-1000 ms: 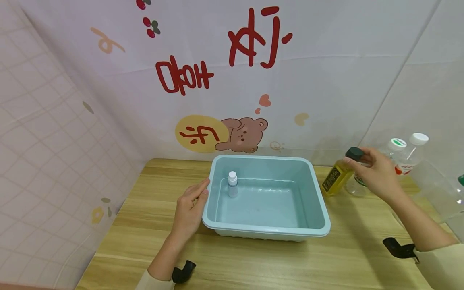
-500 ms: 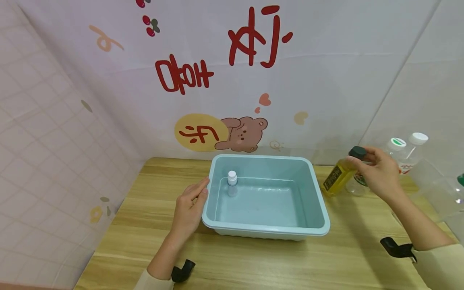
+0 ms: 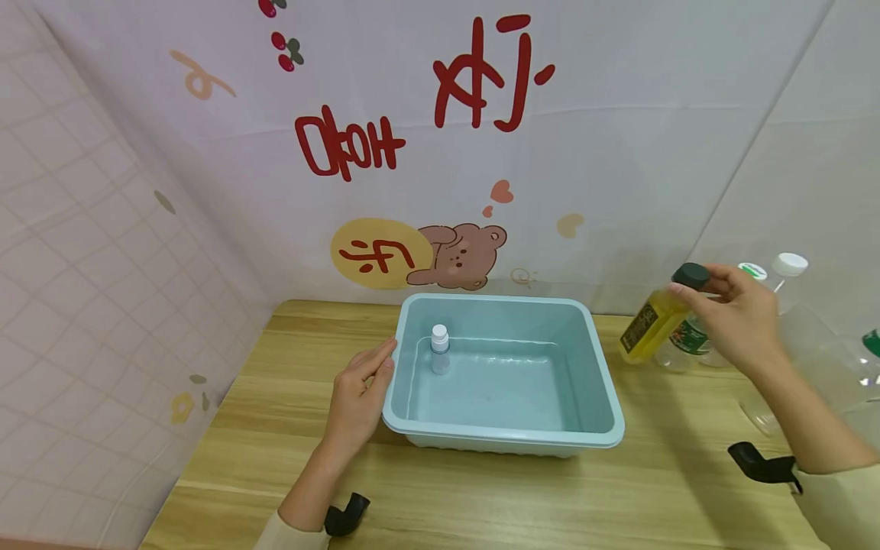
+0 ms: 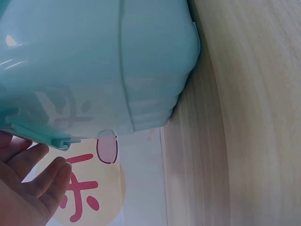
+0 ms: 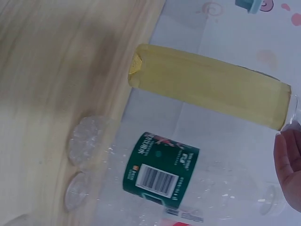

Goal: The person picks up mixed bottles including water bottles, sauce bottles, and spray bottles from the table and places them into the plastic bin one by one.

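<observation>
My right hand (image 3: 745,317) pinches the dark cap (image 3: 690,276) of a bottle of yellow oil (image 3: 653,325). The bottle leans, with its base toward the tub and its cap to the right. In the right wrist view, the yellow bottle (image 5: 211,87) hangs beside a clear plastic bottle (image 5: 162,169) with a green label. At the left rim of a light blue plastic tub (image 3: 498,437), my left hand (image 3: 357,389) rests with fairly straight fingers. Its fingers (image 4: 54,181) lie right by the rim in the left wrist view. Inside the tub stands a small bottle (image 3: 441,351) with a white cap.
Behind my right hand stand several clear bottles, one with a white cap (image 3: 791,264). A large clear container (image 3: 842,359) with a green lid is at the far right. The wooden table (image 3: 481,504) ends at a printed wall cloth (image 3: 619,191).
My right hand has lifted the oil bottle slightly and moved it a little to the right, showing more of the green-labelled bottle. The left hand stays at the tub's rim.
</observation>
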Demonstrator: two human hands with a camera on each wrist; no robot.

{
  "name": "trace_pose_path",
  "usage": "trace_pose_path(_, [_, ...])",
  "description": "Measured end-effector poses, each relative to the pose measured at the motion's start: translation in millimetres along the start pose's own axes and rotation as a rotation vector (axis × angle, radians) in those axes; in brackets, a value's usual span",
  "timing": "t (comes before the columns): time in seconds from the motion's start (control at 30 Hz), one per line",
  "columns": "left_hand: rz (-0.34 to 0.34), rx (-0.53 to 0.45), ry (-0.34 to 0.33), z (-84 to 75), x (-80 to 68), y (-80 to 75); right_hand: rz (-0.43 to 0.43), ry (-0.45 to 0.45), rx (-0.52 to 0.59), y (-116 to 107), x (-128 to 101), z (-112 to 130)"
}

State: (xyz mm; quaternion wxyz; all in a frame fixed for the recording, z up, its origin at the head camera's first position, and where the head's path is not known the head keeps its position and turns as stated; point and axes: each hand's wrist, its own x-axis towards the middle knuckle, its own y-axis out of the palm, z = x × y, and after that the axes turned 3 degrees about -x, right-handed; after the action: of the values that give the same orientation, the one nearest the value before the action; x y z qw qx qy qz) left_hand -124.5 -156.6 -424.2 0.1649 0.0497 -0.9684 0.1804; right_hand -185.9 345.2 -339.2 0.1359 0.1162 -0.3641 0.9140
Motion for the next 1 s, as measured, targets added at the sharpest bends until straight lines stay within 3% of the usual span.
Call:
trace_pose_path(0.6, [-0.002, -0.01, -0.004, 4.4, -2.3, 0.7, -0.163, -0.09, 0.101, -16, 2, 39])
trace_pose_path(1.0, [-0.007, -0.01, -0.016, 4.2, -1.8, 1.2, -0.2, -0.109, 0.105, -19, 6, 60])
